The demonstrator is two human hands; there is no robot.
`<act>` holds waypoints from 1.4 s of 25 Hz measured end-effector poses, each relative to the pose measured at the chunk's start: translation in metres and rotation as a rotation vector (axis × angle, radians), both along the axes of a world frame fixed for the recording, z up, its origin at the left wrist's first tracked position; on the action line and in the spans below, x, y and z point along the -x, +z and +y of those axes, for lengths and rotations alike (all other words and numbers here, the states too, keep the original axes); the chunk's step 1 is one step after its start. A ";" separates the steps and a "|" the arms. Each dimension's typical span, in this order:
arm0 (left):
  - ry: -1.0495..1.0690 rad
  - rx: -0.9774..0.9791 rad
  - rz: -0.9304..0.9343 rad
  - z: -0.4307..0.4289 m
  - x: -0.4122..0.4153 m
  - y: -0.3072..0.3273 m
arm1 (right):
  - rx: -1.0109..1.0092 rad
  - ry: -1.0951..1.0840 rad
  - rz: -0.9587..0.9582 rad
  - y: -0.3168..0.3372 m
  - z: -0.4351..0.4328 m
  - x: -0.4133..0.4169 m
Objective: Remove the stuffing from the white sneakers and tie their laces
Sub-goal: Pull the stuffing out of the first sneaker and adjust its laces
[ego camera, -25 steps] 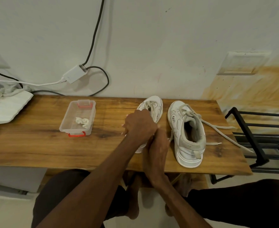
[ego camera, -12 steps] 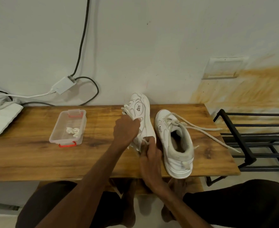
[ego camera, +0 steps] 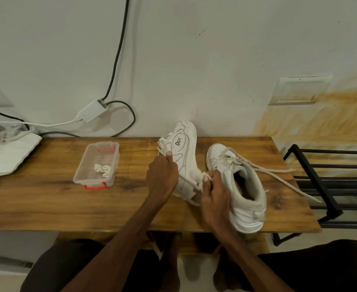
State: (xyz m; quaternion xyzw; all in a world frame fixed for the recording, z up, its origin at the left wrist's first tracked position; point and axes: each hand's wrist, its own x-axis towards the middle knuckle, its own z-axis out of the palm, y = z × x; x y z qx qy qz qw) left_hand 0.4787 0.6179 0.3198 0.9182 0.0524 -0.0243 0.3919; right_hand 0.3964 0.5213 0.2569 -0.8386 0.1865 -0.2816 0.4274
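Two white sneakers are on the wooden table (ego camera: 47, 199). The left sneaker (ego camera: 184, 150) is tipped onto its side, toe raised toward the wall, its logo side facing me. My left hand (ego camera: 161, 178) grips it at the laced front, thumb on the upper. My right hand (ego camera: 214, 192) pinches its loose lace (ego camera: 196, 186) near the heel end. The right sneaker (ego camera: 243, 192) stands upright beside my right hand, mouth open, with its untied laces (ego camera: 278, 175) trailing to the right across the table.
A clear plastic box (ego camera: 83, 171) with red clips holds a wad of white stuffing (ego camera: 103, 168). A white board (ego camera: 7, 152) lies at the far left. A black metal rack (ego camera: 329, 180) stands right of the table. Cables and an adapter (ego camera: 92, 110) hang on the wall.
The left sneaker went from lying flat under my hands to tipped on its side with the toe raised. My right hand has shifted up to pinch the lace.
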 end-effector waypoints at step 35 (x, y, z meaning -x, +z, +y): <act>0.033 0.424 0.248 -0.002 0.028 0.018 | -0.516 0.439 0.725 0.011 -0.082 -0.015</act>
